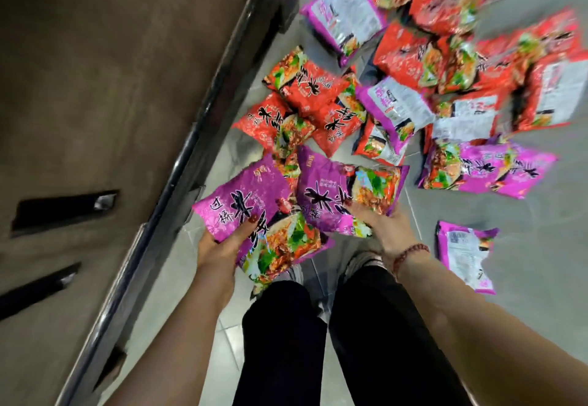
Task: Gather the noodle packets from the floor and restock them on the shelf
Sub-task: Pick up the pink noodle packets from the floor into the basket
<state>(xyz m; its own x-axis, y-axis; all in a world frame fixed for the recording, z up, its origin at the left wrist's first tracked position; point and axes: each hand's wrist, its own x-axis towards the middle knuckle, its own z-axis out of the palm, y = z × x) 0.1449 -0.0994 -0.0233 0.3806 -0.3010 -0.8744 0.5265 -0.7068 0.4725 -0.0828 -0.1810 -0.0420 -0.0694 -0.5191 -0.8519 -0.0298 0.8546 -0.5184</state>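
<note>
My left hand (219, 246) grips a purple noodle packet (254, 211) by its lower edge, thumb on top. Beside it, my right hand (378, 224) holds another purple noodle packet (337, 195), fingers curled under its right end. Both packets hang above the grey tiled floor (525, 211). Several red noodle packets (305, 103) and purple ones (486, 167) lie scattered on the floor ahead. One purple packet (466, 256) lies face down to the right of my right wrist. The brown shelf board (95, 87) fills the left side.
The shelf's metal front edge (191, 157) runs diagonally from top centre to bottom left. Black price-tag holders (63, 211) sit on the shelf board. My legs in black trousers (318, 342) and my shoes stand on the tiles below the hands.
</note>
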